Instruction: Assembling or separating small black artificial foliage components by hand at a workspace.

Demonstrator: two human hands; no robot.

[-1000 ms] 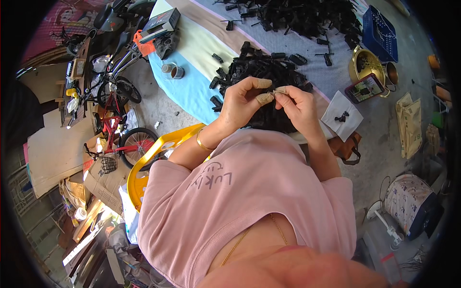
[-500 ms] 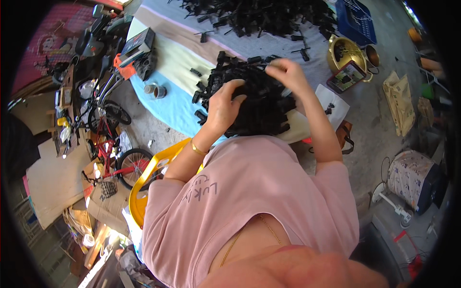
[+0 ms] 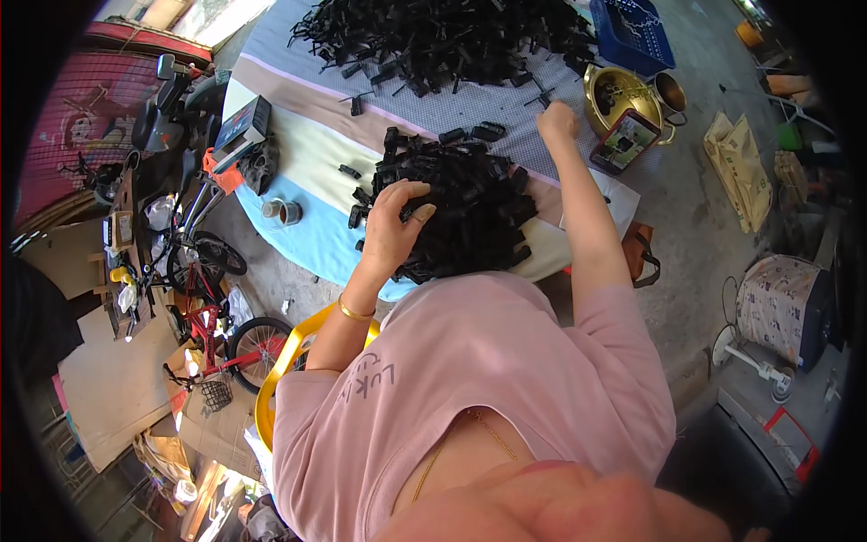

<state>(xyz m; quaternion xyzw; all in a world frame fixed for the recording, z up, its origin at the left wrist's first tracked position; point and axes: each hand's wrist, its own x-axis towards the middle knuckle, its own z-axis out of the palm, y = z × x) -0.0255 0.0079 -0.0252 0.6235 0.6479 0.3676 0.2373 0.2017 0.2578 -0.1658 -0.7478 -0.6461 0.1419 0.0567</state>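
A heap of small black plastic parts point(image 3: 470, 212) lies on the striped cloth right in front of me. My left hand point(image 3: 391, 226) rests at the heap's left side, fingers curved and thumb apart, with a dark gap between them; I make out nothing held. Stretched forward past the heap, my right hand point(image 3: 558, 125) has its fingers drawn together beside a loose black part with a thin stalk point(image 3: 542, 97). Its fingertips are hidden, so what they grip cannot be made out. Farther off spreads a larger pile of black parts point(image 3: 442, 41).
Right of the cloth point(image 3: 302, 113) are a blue basket point(image 3: 646, 54), a gold-coloured bowl point(image 3: 594, 99), a metal cup point(image 3: 669, 90) and a propped phone point(image 3: 625, 142). On the left stand a jar point(image 3: 289, 213), a box point(image 3: 242, 129) and a red bicycle point(image 3: 212, 339). A yellow chair point(image 3: 268, 397) is beside me.
My right hand has left the near heap and reached forward to the loose stalked part, its fingers now closed. The left hand stays by the heap. The whole view has shifted slightly.
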